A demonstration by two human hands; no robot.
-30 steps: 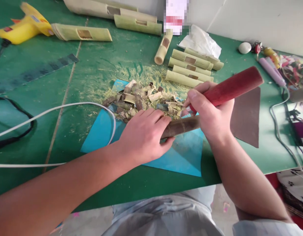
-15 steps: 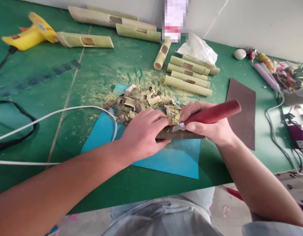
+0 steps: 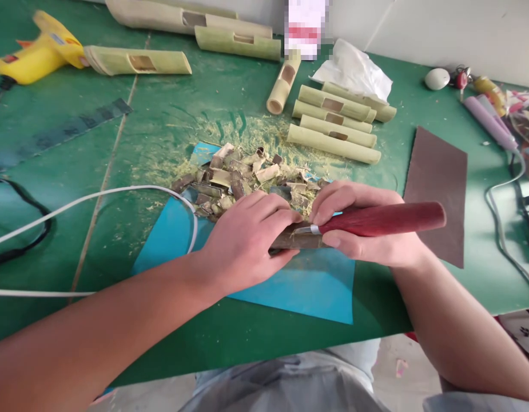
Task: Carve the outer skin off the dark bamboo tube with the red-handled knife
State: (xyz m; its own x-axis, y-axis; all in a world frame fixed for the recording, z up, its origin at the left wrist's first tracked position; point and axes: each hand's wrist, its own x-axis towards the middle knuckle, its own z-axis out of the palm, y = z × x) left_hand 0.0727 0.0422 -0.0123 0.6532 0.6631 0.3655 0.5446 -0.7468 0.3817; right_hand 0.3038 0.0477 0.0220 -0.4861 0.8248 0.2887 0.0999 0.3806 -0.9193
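The left hand (image 3: 247, 240) was clamped over one end of the short dark-brown bamboo tube (image 3: 295, 241), pinning it to the blue plastic sheet (image 3: 307, 286) near the front edge of the green table (image 3: 118, 171). The right hand (image 3: 367, 240) was closed round the red wooden-handled carving knife (image 3: 382, 219), its blade tip on the tube (just beside the left fingertips). Shallow, controlled cuts clear of those fingers would probably serve best.

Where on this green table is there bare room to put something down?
Bare mat lies between the dark strip and the shavings pile, inside the white cable loop, and between the brown sheet and the grey cable. Crowded: the bamboo tubes, the far-right clutter, and around the left hand and right hand on the blue sheet.
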